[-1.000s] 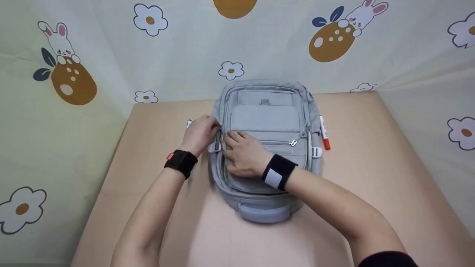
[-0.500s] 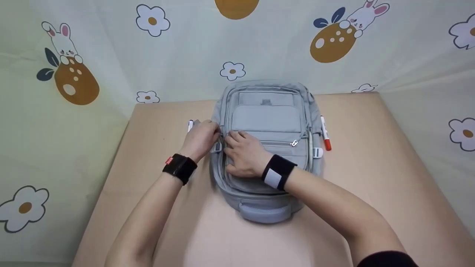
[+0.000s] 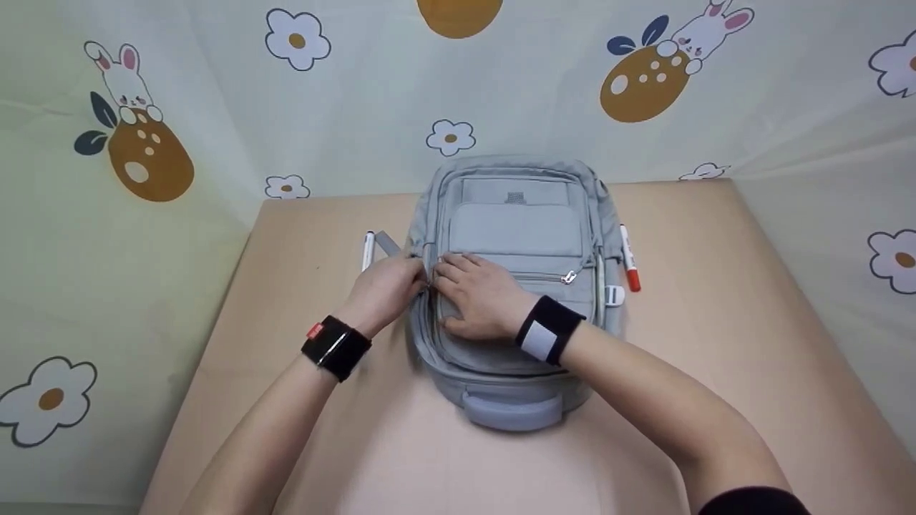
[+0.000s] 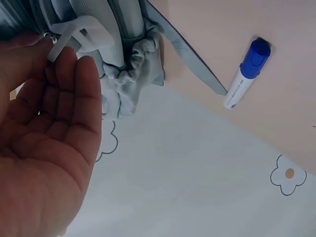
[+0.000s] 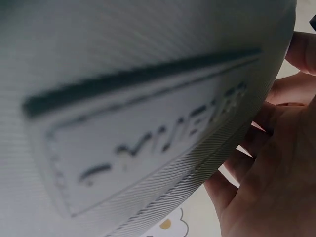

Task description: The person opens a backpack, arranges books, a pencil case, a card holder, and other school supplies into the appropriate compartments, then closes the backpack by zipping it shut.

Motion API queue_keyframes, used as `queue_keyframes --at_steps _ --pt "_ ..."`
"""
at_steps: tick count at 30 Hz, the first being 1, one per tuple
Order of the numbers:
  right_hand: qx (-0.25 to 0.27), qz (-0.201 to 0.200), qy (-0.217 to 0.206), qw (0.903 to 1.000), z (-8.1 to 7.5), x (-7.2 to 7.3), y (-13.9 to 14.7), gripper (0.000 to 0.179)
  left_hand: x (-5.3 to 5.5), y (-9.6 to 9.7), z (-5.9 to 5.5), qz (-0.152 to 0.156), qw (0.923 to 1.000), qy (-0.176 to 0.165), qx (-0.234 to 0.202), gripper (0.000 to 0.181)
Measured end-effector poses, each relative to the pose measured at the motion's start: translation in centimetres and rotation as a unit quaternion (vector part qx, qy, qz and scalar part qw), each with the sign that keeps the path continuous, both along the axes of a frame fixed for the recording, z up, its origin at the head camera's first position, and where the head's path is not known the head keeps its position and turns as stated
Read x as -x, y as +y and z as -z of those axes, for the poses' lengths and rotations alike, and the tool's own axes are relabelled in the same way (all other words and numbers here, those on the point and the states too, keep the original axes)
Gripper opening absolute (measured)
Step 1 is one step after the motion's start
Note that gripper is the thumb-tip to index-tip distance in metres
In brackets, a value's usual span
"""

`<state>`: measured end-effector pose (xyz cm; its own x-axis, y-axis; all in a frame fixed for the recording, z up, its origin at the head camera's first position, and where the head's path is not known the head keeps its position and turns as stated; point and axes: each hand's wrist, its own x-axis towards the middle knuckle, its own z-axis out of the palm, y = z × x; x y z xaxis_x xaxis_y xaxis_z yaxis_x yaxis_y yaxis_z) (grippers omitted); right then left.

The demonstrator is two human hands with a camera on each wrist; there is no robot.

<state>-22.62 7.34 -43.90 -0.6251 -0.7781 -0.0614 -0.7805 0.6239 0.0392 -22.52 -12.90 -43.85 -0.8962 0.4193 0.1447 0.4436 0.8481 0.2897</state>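
Grey backpack (image 3: pixel 517 230) lies on the bench (image 3: pixel 308 300), blue-capped marker (image 4: pixel 245 74) to its left, red-capped marker (image 3: pixel 630 259) just right. Left hand (image 3: pixel 385 292) pinches what looks like a zip pull (image 4: pixel 61 44) on the left edge; right hand (image 3: pixel 484 297) rests spread flat on the front.

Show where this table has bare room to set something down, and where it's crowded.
Bare table: near side, bounded by handle, left arm and right arm; right of the red-capped pen, to the table's edge; left of the blue-capped pen, to the other edge. Crowded: just left of the bag, where left hand, strap and that pen cluster.
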Motion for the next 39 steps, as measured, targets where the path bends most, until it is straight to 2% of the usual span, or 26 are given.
queue_keyframes --at_steps 6,12,16,23,27,30,34,39 --pt "0.032 -0.005 -0.022 0.9992 -0.4 -0.5 0.7 0.08 -0.2 -0.4 0.6 -0.011 0.9998 0.001 -0.018 0.005" --pt "0.048 -0.012 -0.018 0.9986 -1.1 -2.7 2.4 0.092 -0.5 -0.7 1.1 -0.022 0.9992 0.02 -0.027 0.007" --pt "0.058 -0.034 0.018 0.9976 -0.7 -4.3 3.9 0.09 -0.7 -0.7 1.2 -0.025 0.9986 0.027 -0.037 0.007" --pt "0.077 -0.07 0.103 0.9892 0.4 -6.0 5.0 0.063 -0.8 -0.8 1.5 -0.019 0.9979 0.029 -0.055 0.006" --pt "0.065 -0.075 0.138 0.9855 0.5 -6.3 4.7 0.045 -0.8 -0.8 1.5 -0.019 0.9975 0.03 -0.061 0.006" --pt "0.059 -0.074 0.149 0.9843 0.4 -6.2 4.5 0.038 -0.9 -0.7 1.3 -0.018 0.9977 0.026 -0.059 0.006" --pt "0.07 -0.075 0.138 0.9851 0.2 -6.1 4.5 0.037 -1.3 -0.6 0.9 -0.017 0.9984 0.017 -0.051 0.007" --pt "0.085 -0.072 0.119 0.9867 0.0 -5.9 4.6 0.039 -2.5 -0.6 0.5 -0.004 0.9994 0.007 -0.034 0.006"
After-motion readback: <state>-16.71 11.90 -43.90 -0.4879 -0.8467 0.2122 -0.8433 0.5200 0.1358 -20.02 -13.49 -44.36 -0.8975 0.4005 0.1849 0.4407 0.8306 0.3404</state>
